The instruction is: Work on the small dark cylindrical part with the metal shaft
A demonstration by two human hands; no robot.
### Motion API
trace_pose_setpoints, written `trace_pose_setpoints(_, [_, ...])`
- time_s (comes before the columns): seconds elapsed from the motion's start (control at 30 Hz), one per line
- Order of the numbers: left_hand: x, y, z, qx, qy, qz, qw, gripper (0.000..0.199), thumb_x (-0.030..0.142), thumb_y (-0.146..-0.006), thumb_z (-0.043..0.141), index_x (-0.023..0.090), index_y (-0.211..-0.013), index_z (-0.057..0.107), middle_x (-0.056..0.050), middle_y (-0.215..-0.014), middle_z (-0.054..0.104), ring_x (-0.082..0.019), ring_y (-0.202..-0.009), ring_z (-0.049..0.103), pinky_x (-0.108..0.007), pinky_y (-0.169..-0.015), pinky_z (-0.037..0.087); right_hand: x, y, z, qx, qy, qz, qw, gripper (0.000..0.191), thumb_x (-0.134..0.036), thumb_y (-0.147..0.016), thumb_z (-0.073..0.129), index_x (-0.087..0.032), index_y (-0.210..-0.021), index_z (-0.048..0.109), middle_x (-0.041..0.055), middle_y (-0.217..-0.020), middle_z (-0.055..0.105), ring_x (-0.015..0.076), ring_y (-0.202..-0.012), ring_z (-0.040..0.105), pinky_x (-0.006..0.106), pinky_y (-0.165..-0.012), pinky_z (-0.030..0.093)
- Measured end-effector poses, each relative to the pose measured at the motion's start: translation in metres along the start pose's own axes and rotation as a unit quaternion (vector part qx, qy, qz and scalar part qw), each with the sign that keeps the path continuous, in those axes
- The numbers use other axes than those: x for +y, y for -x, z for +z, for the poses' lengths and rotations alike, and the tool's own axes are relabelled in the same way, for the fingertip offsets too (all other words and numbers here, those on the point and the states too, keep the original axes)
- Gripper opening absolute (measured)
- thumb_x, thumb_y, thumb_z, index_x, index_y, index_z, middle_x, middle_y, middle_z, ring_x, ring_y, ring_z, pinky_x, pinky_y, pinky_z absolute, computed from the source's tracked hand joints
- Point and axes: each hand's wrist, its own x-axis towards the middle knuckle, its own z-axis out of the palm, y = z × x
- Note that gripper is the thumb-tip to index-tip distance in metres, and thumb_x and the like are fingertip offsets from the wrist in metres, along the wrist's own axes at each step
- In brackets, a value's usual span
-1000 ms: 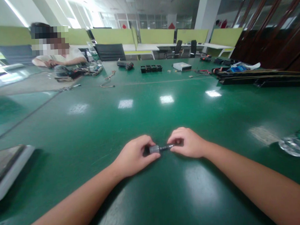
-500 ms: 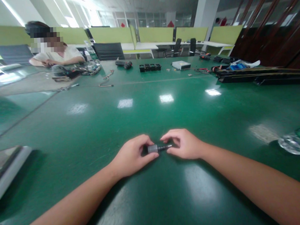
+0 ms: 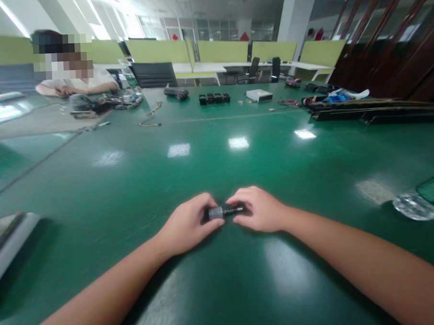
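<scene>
Your right hand (image 3: 259, 210) has loosened since a second ago: its thumb and fingers, then closed on the tip of the screwdriver-like tool (image 3: 216, 213), now stand apart around it. Everything also sits slightly farther left in view. Beneath your hands, the glossy green table (image 3: 210, 170) stretches away, with a person (image 3: 78, 81) seated at its far left. Long dark strips (image 3: 380, 110) lie far right and a pale-edged slab (image 3: 17, 245) near left, both well apart from the hands. At near centre, your left hand (image 3: 189, 223) grips the tool's grey body between thumb and fingers. Its dark shaft spans the gap, pointing right; whether your right fingers touch the tip, you can't tell from here. Should your left grip slacken, the tool could drop and probably roll; a sideways push on the tip could twist it askew.
</scene>
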Motion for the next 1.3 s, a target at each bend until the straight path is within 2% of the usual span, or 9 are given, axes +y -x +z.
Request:
trace_pose_setpoints(0.3, [0.0, 0.0003, 0.0019, 0.007, -0.007, -0.008, 1.0, 0.027, 0.041, -0.083, 0.066, 0.022, -0.101, 0.062, 0.001, -0.085, 0.065, -0.017, -0.073, 0.059, -0.028, -0.068, 0.043, -0.0019, -0.0039, 0.0011, -0.014, 0.009, 0.007, 1.0, 0.031, -0.025, -0.08, 0.073, -0.02, -0.11, 0.068, 0.0039, -0.107, 0.072, 0.0199, -0.098, 0.065, 0.034, -0.09, 0.041])
trace_pose_setpoints(0.7, [0.0012, -0.0009, 0.0036, 0.017, -0.015, 0.001, 1.0, 0.028, 0.044, -0.083, 0.066, 0.022, -0.099, 0.062, -0.001, -0.09, 0.066, -0.018, -0.077, 0.06, -0.029, -0.07, 0.045, -0.0029, -0.0054, -0.0004, -0.024, 0.003, -0.019, 1.0, 0.024, -0.022, -0.083, 0.071, -0.021, -0.107, 0.07, 0.0031, -0.104, 0.073, 0.0187, -0.098, 0.066, 0.034, -0.088, 0.04])
trace_pose_setpoints(1.03, [0.0027, -0.001, 0.0031, 0.011, -0.022, 0.002, 1.0, 0.027, 0.046, -0.088, 0.061, 0.023, -0.101, 0.063, -0.001, -0.09, 0.066, -0.018, -0.076, 0.061, -0.028, -0.07, 0.045, -0.0023, -0.0069, -0.0008, -0.012, 0.015, -0.025, 1.0, 0.015, -0.021, -0.087, 0.068, -0.019, -0.102, 0.072, 0.0029, -0.094, 0.073, 0.0153, -0.084, 0.065, 0.03, -0.082, 0.041])
trace_pose_setpoints(1.3, [0.0038, -0.0014, 0.0015, 0.008, -0.019, 0.001, 1.0, 0.028, 0.046, -0.087, 0.061, 0.022, -0.102, 0.064, -0.001, -0.089, 0.066, -0.018, -0.076, 0.06, -0.029, -0.072, 0.046, -0.0002, -0.0067, -0.0016, -0.006, 0.015, -0.034, 0.999, 0.016, -0.02, -0.086, 0.069, -0.019, -0.1, 0.073, 0.0024, -0.088, 0.071, 0.0146, -0.079, 0.062, 0.028, -0.08, 0.042])
